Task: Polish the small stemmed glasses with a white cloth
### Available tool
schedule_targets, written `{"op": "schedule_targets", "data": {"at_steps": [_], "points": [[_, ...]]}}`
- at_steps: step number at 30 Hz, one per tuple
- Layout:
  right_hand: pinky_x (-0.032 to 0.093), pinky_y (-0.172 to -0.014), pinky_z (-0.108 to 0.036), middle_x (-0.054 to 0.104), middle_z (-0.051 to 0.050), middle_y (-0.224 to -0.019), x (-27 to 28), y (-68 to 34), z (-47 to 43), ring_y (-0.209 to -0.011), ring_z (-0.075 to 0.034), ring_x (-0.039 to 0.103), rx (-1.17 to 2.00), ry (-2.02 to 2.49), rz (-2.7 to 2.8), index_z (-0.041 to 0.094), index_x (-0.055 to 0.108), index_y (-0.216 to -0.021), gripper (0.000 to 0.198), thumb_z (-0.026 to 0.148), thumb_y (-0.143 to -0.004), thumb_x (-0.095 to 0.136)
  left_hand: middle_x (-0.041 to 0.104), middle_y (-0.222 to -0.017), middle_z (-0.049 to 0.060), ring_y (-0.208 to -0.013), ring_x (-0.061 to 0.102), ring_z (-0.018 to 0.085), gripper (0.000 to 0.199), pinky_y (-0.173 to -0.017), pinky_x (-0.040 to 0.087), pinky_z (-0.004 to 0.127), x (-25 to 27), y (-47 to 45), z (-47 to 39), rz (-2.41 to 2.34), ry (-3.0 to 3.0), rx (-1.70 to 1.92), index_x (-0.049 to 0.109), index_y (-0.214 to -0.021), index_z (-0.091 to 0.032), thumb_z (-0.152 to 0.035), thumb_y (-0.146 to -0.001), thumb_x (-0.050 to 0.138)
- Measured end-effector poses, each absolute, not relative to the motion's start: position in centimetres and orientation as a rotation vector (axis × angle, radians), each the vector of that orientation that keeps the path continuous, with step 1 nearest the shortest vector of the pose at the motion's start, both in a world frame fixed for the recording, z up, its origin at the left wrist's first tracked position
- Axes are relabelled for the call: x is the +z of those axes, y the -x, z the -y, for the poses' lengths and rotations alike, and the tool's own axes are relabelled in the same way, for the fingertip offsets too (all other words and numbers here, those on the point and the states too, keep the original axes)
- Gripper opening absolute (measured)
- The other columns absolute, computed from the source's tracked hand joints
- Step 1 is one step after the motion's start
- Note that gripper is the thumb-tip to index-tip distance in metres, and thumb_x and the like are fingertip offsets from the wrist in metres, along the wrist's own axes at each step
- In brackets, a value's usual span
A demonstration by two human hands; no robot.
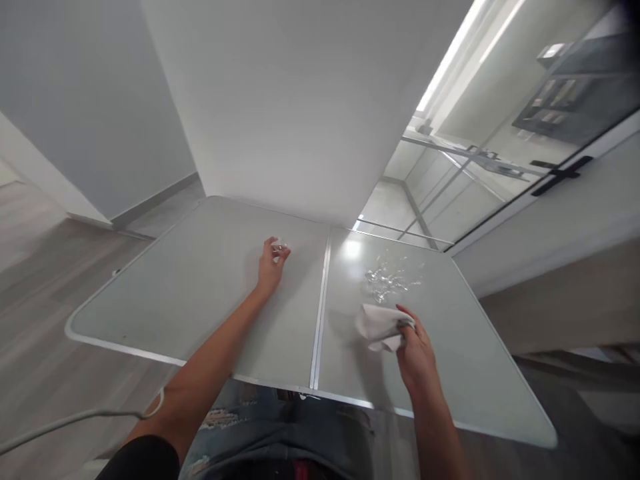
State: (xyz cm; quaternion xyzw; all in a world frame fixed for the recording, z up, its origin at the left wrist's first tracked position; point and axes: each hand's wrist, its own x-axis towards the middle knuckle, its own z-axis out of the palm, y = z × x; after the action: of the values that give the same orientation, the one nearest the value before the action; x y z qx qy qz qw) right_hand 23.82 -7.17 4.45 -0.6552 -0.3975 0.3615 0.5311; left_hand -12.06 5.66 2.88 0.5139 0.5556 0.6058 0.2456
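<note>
My left hand [271, 267] is at the far middle of the table, its fingers closed around a small clear object [281, 246], glassy in look and too small to name. My right hand [418, 353] grips a crumpled white cloth [381, 325] just above the right half of the table. Beyond the cloth, a clear, shiny, branching patch [390, 280] lies on the tabletop. Whether it is spilled liquid or clear pieces, I cannot tell.
The pale folding table [165, 287] has a metal seam [320, 320] across its middle and a rounded light rim. A white wall [280, 120] stands behind it, with a glass door [425, 187] at right. A pale cable [75, 420] runs by my left arm.
</note>
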Motion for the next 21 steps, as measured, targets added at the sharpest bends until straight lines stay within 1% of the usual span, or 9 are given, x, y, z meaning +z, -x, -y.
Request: {"op": "schedule_targets", "data": {"at_steps": [2, 4, 7, 9, 11, 14, 16, 19, 21], "points": [[0.055, -0.072, -0.031, 0.073, -0.007, -0.097, 4.8, -21.7, 6.9, -0.083, -0.023, 0.068, 0.997, 1.456, 0.761, 0.018, 0.069, -0.114, 0.05, 0.047, -0.074, 0.066, 0.07, -0.102, 0.005, -0.085, 0.066, 0.016, 0.055, -0.087, 0.051, 0.033, 3.4, 11.5, -3.9, -1.525, -1.623, 1.626, 0.05, -0.135, -0.025, -0.047, -0.089, 0.069], [0.053, -0.071, -0.031, 0.072, -0.007, -0.091, 5.2, -19.4, 6.5, -0.08, -0.022, 0.066, 0.968, 1.427, 0.754, 0.016, 0.07, -0.104, 0.041, 0.046, -0.078, 0.064, 0.071, -0.098, 0.003, -0.082, 0.065, 0.016, 0.059, -0.086, 0.052, 0.032, 3.3, 10.7, -1.7, -1.503, -1.875, 1.539, 0.056, -0.133, -0.026, -0.051, -0.083, 0.076], [0.049, -0.067, -0.028, 0.069, -0.003, -0.084, 6.1, -16.1, 6.2, -0.07, -0.018, 0.06, 0.669, 1.532, 0.987, 0.018, 0.07, -0.11, 0.034, 0.038, -0.087, 0.053, 0.073, -0.091, 0.003, -0.073, 0.064, 0.015, 0.059, -0.077, 0.053, 0.029, 2.2, 9.5, 1.2, -1.47, -2.08, 1.444, 0.063, -0.128, -0.026, -0.056, -0.08, 0.078], [0.045, -0.064, -0.027, 0.065, -0.001, -0.077, 6.9, -14.2, 5.9, -0.064, -0.016, 0.054, 0.489, 1.584, 1.162, 0.019, 0.07, -0.111, 0.033, 0.033, -0.09, 0.048, 0.074, -0.086, 0.002, -0.064, 0.063, 0.014, 0.058, -0.069, 0.052, 0.027, 1.3, 9.0, 2.2, -1.487, -2.115, 1.398, 0.066, -0.127, -0.027, -0.059, -0.08, 0.076], [0.044, -0.062, -0.026, 0.062, -0.001, -0.076, 7.5, -12.7, 5.6, -0.063, -0.016, 0.052, 0.48, 1.555, 1.22, 0.019, 0.068, -0.108, 0.033, 0.033, -0.092, 0.043, 0.075, -0.084, 0.003, -0.06, 0.062, 0.013, 0.058, -0.065, 0.051, 0.026, 0.7, 8.8, 2.5, -1.502, -2.136, 1.358, 0.068, -0.127, -0.027, -0.061, -0.08, 0.075], [0.043, -0.058, -0.024, 0.062, -0.001, -0.081, 7.8, -11.2, 5.0, -0.066, -0.016, 0.053, 0.602, 1.454, 1.24, 0.019, 0.064, -0.107, 0.031, 0.033, -0.094, 0.04, 0.075, -0.08, 0.004, -0.061, 0.064, 0.014, 0.057, -0.065, 0.051, 0.026, 0.5, 8.8, 2.5, -1.469, -2.198, 1.288, 0.07, -0.125, -0.027, -0.063, -0.08, 0.073], [0.041, -0.057, -0.024, 0.06, 0.0, -0.077, 7.7, -10.5, 5.1, -0.061, -0.014, 0.049, 0.601, 1.423, 1.364, 0.02, 0.064, -0.106, 0.029, 0.029, -0.092, 0.041, 0.074, -0.078, 0.004, -0.061, 0.065, 0.015, 0.057, -0.063, 0.05, 0.025, 0.6, 8.7, 2.5, -1.436, -2.221, 1.258, 0.071, -0.124, -0.027, -0.064, -0.081, 0.072], [0.038, -0.056, -0.025, 0.057, 0.003, -0.072, 7.5, -9.9, 5.8, -0.053, -0.013, 0.043, 0.632, 1.406, 1.496, 0.021, 0.061, -0.116, 0.031, 0.025, -0.092, 0.04, 0.075, -0.081, 0.005, -0.06, 0.065, 0.015, 0.055, -0.062, 0.05, 0.025, 0.7, 8.7, 2.6, -1.436, -2.209, 1.277, 0.07, -0.126, -0.027, -0.062, -0.083, 0.071], [0.043, -0.06, -0.026, 0.06, 0.002, -0.078, 7.3, -9.9, 6.3, -0.058, -0.014, 0.049, 0.747, 1.348, 1.534, 0.022, 0.05, -0.13, 0.037, 0.029, -0.094, 0.044, 0.075, -0.085, 0.006, -0.062, 0.066, 0.015, 0.055, -0.063, 0.051, 0.026, 0.6, 8.8, 2.7, -1.451, -2.21, 1.277, 0.069, -0.127, -0.027, -0.061, -0.084, 0.07]]}}
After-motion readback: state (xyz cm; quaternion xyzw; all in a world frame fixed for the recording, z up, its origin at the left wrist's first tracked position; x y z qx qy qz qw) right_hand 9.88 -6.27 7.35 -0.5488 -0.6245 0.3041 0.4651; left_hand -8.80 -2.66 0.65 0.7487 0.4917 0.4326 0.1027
